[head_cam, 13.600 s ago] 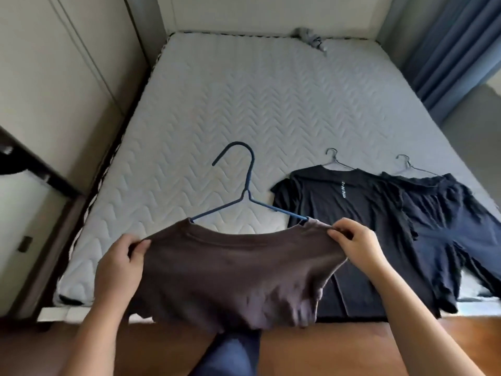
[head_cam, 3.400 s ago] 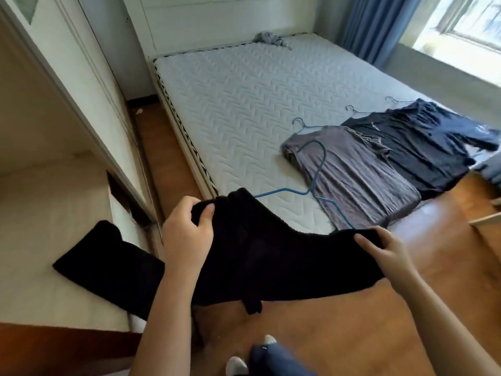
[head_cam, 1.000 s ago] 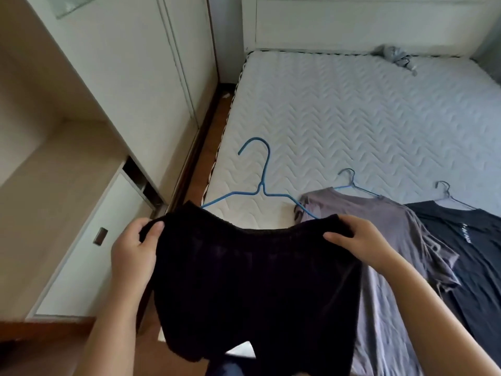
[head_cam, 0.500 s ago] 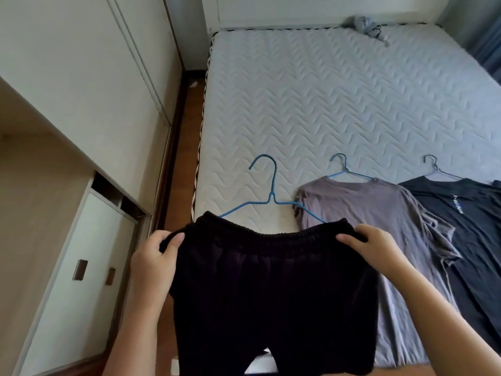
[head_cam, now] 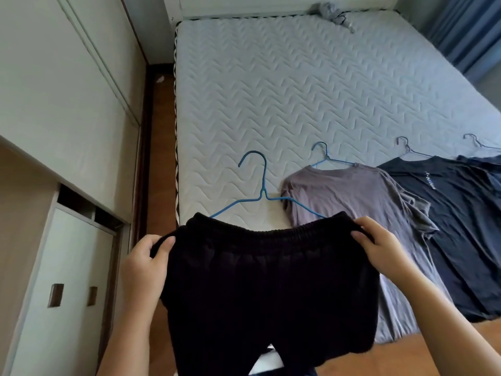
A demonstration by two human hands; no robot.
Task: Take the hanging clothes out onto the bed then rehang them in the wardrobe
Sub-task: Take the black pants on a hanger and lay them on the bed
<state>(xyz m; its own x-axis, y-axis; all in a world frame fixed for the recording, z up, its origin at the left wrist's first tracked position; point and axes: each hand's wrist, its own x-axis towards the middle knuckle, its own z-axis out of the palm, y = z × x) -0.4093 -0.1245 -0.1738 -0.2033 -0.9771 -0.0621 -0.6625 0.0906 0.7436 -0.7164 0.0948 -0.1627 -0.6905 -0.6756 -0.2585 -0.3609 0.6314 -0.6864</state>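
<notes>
Holding black shorts (head_cam: pixel 271 289) spread by waistband, left hand (head_cam: pixel 145 263) grip closed, right hand (head_cam: pixel 381 246) pinching.

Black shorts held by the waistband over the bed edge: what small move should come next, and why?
Probably lower the black shorts onto the bare mattress left of the grey shirt. Both the left hand and right hand hold them, on their blue hanger, over that free spot.

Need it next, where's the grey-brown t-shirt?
The grey-brown t-shirt lies on the bed's near edge, right of the held black shorts, left of the black t-shirt.
</notes>
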